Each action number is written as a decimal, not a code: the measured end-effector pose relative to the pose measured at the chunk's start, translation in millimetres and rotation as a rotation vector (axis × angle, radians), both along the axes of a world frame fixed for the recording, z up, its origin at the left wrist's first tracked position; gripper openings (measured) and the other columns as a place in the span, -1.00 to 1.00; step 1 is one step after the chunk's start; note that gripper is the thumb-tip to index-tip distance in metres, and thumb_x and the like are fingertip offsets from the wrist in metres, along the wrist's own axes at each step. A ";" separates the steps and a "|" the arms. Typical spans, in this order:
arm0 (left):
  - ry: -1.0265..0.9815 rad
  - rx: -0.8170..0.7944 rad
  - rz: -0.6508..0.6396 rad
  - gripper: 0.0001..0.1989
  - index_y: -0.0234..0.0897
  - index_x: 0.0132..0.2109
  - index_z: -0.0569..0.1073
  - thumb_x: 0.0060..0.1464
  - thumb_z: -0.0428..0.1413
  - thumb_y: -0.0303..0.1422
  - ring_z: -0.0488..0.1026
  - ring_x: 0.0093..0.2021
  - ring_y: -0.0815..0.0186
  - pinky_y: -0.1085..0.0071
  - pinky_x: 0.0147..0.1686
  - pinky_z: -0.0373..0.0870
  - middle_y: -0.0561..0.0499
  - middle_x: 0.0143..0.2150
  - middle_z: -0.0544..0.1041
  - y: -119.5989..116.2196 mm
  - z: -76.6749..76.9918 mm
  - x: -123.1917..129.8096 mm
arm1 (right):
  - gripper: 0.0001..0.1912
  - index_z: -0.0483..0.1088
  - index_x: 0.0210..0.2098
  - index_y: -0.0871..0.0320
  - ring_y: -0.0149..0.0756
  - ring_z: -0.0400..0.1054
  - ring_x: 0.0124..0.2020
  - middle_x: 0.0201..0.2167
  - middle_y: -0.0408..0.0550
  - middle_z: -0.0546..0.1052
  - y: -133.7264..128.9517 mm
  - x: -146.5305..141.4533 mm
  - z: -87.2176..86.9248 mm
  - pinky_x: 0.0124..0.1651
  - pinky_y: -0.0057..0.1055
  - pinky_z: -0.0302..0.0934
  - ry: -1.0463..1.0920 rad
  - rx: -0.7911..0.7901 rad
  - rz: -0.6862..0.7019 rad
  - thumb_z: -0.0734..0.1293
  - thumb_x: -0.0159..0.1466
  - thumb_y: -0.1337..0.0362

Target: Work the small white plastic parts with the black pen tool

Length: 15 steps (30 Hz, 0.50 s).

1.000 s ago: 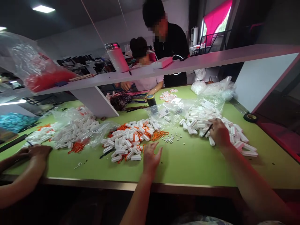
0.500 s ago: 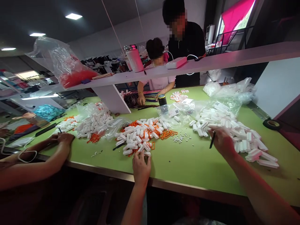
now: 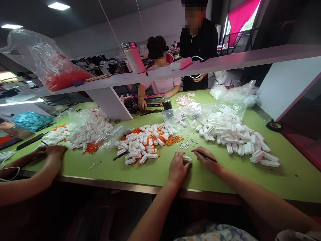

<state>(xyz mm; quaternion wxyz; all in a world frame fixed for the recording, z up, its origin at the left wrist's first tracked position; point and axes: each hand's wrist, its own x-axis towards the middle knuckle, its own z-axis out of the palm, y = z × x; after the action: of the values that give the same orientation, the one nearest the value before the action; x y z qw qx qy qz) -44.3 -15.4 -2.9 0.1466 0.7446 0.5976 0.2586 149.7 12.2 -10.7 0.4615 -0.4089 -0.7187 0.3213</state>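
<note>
My left hand (image 3: 178, 169) is closed on a white plastic piece (image 3: 186, 158) at the table's front middle. Just right of it, my right hand (image 3: 207, 159) holds a thin black tool (image 3: 208, 156), its tip near the small white bits (image 3: 187, 144). Left of my hands lies a pile of white pieces (image 3: 135, 145) mixed with orange clips (image 3: 173, 140). A larger heap of white pieces (image 3: 233, 132) spreads to the right.
A co-worker's hands (image 3: 54, 152) work at the left. A raised shelf (image 3: 155, 74) crosses the table, bearing a white flask (image 3: 134, 57). Behind the piles stand a dark can (image 3: 166, 104) and clear bags (image 3: 195, 115). Two people are across the table.
My left hand has moved right from the orange-and-white pile with a white piece. My right hand has come left from the large heap with the black tool, close to my left hand.
</note>
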 end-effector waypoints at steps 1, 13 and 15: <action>-0.011 -0.027 -0.009 -0.51 -0.23 0.13 0.40 0.06 0.32 -0.39 0.49 -0.02 0.13 0.18 0.03 0.47 -0.11 0.01 0.42 2.4 0.9 2.4 | -0.73 0.52 -0.16 0.08 -0.33 0.41 -0.36 -0.27 -0.07 0.52 1.1 2.0 0.1 -0.19 -0.36 0.37 0.024 -0.045 -0.016 0.23 0.42 0.11; -0.307 -0.032 -0.107 -0.80 -0.23 -0.05 0.56 0.17 0.19 -0.36 0.51 -0.14 0.23 0.29 -0.06 0.49 -0.06 -0.15 0.49 -3.2 -8.5 -14.2 | -0.70 0.38 -0.24 0.12 -0.36 0.34 -0.47 -0.42 -0.13 0.49 2.3 0.0 4.6 -0.37 -0.38 0.29 0.244 -0.334 0.001 0.36 0.27 0.00; -0.299 -0.029 -0.096 -0.83 -0.24 -0.10 0.57 0.18 0.18 -0.32 0.50 -0.21 0.24 0.32 -0.14 0.49 -0.05 -0.21 0.51 -5.1 -7.9 -12.2 | -0.70 0.36 -0.26 0.11 -0.37 0.33 -0.49 -0.43 -0.14 0.49 0.3 -2.8 3.6 -0.39 -0.39 0.28 0.233 -0.337 0.018 0.35 0.28 0.00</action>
<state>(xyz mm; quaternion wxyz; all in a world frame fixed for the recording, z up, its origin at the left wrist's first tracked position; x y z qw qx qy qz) -56.6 -20.5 -10.8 0.2567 0.7234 0.5365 0.3508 147.0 12.4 -7.1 0.4639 -0.4339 -0.6001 0.4862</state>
